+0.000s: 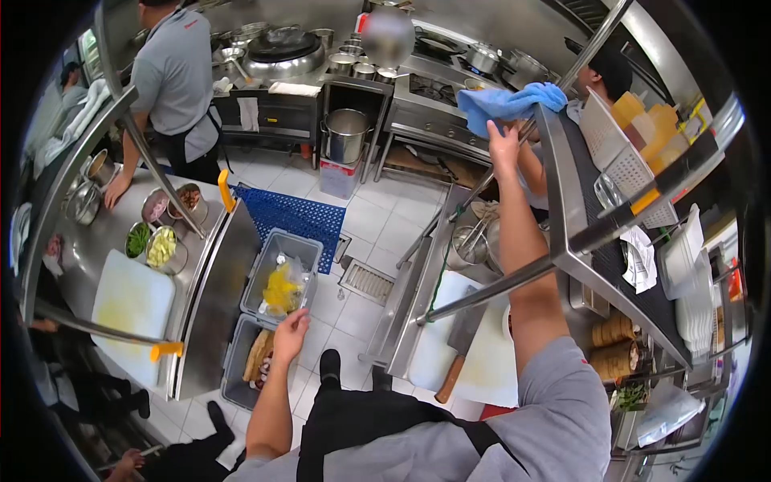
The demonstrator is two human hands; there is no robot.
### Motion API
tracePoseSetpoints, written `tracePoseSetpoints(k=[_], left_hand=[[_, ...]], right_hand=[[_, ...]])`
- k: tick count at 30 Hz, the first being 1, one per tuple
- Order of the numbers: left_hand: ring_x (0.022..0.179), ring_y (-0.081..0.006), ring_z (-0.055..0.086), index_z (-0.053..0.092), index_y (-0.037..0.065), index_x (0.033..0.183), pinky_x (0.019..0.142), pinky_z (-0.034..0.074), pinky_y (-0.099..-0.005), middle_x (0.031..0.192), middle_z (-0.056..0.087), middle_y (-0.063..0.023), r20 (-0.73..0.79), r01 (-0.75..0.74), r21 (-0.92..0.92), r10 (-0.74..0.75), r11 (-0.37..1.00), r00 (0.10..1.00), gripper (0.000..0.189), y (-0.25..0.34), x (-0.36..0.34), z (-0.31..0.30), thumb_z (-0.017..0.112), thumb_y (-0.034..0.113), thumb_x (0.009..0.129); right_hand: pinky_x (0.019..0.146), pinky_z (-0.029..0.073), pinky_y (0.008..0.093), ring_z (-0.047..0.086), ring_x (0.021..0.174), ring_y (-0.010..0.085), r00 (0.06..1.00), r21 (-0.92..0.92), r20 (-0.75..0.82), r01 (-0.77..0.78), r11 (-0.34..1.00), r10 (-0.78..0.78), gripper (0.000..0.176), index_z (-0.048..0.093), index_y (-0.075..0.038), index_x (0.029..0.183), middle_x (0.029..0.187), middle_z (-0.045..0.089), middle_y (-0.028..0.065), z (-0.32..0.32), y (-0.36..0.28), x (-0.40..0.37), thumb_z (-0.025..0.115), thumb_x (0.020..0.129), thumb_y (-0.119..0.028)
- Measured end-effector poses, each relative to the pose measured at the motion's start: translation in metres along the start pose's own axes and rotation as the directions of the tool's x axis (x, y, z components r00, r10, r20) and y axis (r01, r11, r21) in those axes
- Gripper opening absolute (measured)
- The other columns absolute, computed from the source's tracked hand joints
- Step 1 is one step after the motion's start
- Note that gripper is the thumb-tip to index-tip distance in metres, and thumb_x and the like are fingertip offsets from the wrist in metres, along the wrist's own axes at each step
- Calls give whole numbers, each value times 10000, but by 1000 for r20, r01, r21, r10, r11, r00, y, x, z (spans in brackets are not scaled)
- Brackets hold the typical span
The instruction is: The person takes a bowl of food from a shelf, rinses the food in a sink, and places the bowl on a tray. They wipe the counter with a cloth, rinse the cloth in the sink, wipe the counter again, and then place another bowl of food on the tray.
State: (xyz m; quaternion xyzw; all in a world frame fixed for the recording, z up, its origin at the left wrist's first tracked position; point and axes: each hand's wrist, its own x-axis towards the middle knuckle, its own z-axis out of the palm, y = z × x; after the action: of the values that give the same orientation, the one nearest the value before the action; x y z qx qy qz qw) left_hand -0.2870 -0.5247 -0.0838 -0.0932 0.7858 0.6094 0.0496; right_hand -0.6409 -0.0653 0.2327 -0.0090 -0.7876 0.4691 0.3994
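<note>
My right hand [504,149] is stretched up to the corner of the raised steel shelf, its fingers closed on the lower edge of a blue cloth [506,104]. The cloth is bunched over the shelf corner and the slanted metal post. Lower down, my left hand [291,333] hangs in front of the grey bins with its fingers curled in, and nothing shows in it. Below my right arm, a cleaver [455,369] with a wooden handle lies on the white cutting boards [491,365].
Grey bins [277,241] with bagged items stand on the floor at left. Cut ingredients in metal bowls [166,249] sit on the left counter, where a co-worker [173,80] stands. Another person is partly hidden behind the shelf [622,297]. Stoves [434,88] line the back.
</note>
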Motion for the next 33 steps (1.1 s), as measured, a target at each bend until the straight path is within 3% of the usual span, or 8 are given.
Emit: tracePoseSetpoints(k=[8,11,13,15,20,26,28,33], left_hand=[[904,-174,654,662,46,1223,823,503,-293,975,701,-98,125,-476,-63,480,877,868,295,212,96,-3,591,132,950],[926,-193,656,662,34,1216,840,501,-297,1010,695,-104,138,-660,-90,666,746,733,292,256,119,19,576,78,940],[968,-198,659,659,29,1220,882,492,-296,1030,698,-109,169,-710,-82,712,700,682,301,298,126,30,574,62,933],[995,-197,657,658,28,1224,903,486,-297,1059,696,-109,163,-779,-116,785,617,597,302,335,139,51,576,63,936],[1015,-170,643,656,29,1236,853,503,-278,1096,685,-106,150,-826,-204,851,525,503,292,410,134,83,569,62,959],[1023,-169,644,664,29,1226,852,507,-280,1102,682,-104,173,-858,-164,870,487,461,286,414,112,86,566,63,959],[991,-148,632,666,32,1229,842,505,-280,1102,679,-90,136,-874,-165,888,457,439,285,408,123,85,564,73,966],[1019,-127,619,652,21,1244,879,475,-263,1089,672,-79,134,-774,-241,810,586,571,283,428,146,94,532,113,1005]], right_hand=[[949,464,331,622,1043,207,954,475,-69,-226,851,291,276,639,41,1143,1149,667,110,12,-17,42,590,952,-152],[869,485,356,585,864,167,989,439,-94,146,887,-116,197,690,-30,936,1004,657,66,9,-16,39,553,962,-169],[773,515,371,596,867,138,999,763,-12,-23,646,49,186,643,-86,909,943,617,27,16,-3,49,598,967,-256],[753,547,342,578,799,105,984,474,0,-155,867,176,236,626,-106,954,900,586,-7,7,-40,34,675,925,-335],[1167,260,454,273,1461,387,955,-287,82,-250,925,284,1046,325,-116,1539,1567,240,307,8,-54,30,830,706,-498],[719,534,348,684,761,231,948,139,108,-312,940,299,574,546,-52,1385,864,717,164,1,-45,44,704,871,-249],[692,508,292,673,677,184,999,234,-25,49,971,-44,276,728,-14,1072,670,681,96,14,-18,40,625,903,-207],[726,499,301,657,720,185,979,334,-50,-171,927,199,239,711,-31,1026,706,672,81,-5,-25,-16,615,886,-199]])
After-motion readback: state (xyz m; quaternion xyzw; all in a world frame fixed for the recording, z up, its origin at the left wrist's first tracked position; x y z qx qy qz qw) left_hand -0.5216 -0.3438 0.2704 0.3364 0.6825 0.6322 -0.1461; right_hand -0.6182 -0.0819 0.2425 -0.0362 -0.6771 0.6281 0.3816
